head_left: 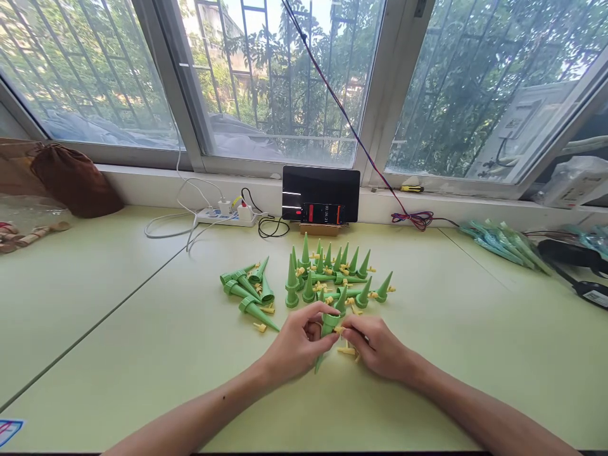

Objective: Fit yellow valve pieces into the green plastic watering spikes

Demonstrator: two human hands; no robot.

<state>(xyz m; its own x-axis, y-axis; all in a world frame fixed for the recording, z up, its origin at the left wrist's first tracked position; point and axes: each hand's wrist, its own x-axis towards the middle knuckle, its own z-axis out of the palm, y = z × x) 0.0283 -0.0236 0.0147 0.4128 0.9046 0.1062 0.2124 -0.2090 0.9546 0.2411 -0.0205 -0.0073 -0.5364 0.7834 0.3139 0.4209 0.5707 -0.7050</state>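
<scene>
- A spike (329,325) is pinched between the thumb and fingers of the left hand (297,342), wide end up, above the table (142,354).
- A valve (338,329) is pinched by the right hand (380,348) at the spike's side.
- Upright spikes (291,282) are grouped beyond the hands; a pile (244,291) is heaped to their left.

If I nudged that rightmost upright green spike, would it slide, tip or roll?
The green spike would probably slide if pushed low, since its wide end is down; pushed near its narrow tip, it might topple. Once down, its taper suggests rolling in a curve, though the yellow fitting at its side could stop it.
</scene>
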